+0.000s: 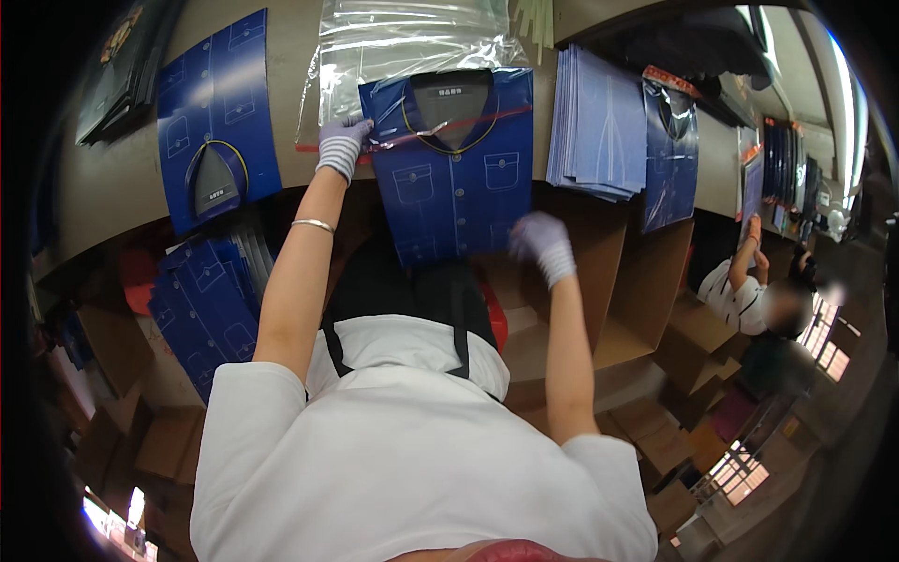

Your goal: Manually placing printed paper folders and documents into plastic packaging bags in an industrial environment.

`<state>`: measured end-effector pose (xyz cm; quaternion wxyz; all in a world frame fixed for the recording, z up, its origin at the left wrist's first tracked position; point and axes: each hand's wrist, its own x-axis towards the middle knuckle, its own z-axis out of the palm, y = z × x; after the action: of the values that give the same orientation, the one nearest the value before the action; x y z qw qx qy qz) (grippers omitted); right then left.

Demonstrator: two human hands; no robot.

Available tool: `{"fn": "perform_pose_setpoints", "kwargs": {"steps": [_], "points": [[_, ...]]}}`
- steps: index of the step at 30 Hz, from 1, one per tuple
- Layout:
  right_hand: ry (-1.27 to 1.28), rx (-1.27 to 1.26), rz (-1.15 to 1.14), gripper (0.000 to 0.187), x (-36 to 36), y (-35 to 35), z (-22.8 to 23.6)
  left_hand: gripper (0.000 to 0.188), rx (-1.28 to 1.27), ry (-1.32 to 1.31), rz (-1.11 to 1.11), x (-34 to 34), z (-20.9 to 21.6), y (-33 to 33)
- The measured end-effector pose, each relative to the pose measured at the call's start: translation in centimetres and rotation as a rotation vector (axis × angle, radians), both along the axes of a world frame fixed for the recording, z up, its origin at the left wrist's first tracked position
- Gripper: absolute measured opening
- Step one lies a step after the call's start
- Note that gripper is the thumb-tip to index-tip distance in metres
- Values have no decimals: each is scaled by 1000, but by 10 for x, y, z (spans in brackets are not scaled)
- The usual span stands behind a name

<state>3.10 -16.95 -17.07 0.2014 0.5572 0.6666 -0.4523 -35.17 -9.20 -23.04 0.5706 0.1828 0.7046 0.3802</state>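
A flat blue packet printed like a buttoned shirt (457,206) lies in front of me, its lower end reaching past the table edge. The upper part of it is inside a clear plastic bag (421,37), whose mouth has a red strip running across the shirt's chest. My left hand (344,146), in a lilac and white striped glove, is closed on the bag's edge at the packet's left side. Beside the packet's lower right edge is my right hand (545,245), in a matching glove; motion smears its fingers.
Another blue shirt-printed packet (215,112) lies to the left, and more (211,309) stand below it. A pile of pale blue sheets (596,126) and a bagged blue packet (670,155) lie right. Cardboard boxes (646,290) stand below the table. Another person (735,295) works far right.
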Motion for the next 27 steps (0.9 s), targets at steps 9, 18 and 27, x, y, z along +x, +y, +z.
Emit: {"fn": "perform_pose_setpoints", "kwargs": {"steps": [9, 18, 27], "points": [[237, 809, -516, 25, -39, 224, -32, 40, -63, 284, -106, 5, 14, 29], [443, 633, -672, 23, -35, 163, -44, 35, 236, 405, 102, 17, 14, -8], [556, 199, -1010, 34, -18, 104, -42, 21, 167, 48, 298, 19, 26, -57]]}}
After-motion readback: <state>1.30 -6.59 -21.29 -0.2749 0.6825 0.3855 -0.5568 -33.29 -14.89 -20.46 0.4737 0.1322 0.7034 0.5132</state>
